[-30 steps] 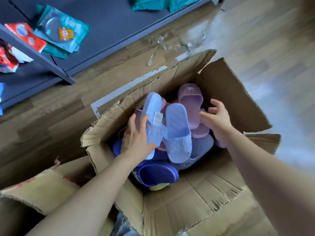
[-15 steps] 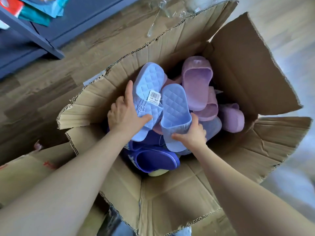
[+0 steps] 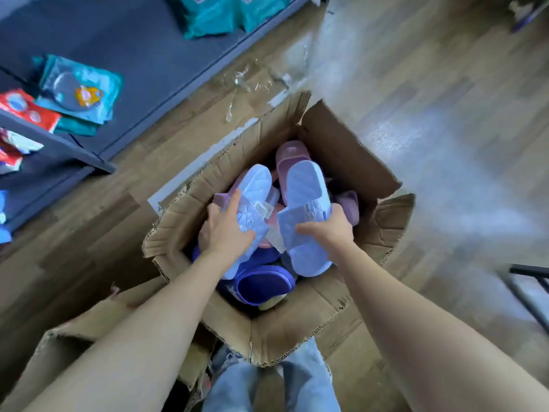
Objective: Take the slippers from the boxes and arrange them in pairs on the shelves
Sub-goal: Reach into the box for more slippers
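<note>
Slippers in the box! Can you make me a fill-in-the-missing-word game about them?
1. The left hand grips the tagged slipper, which is light ____.
2. The right hand grips the matching slipper, so each hand holds ____ slipper.
3. The cardboard box stands on a ____ floor.
4. The farthest slipper in the box is ____.

Missing words: blue, one, wooden, pink.
</note>
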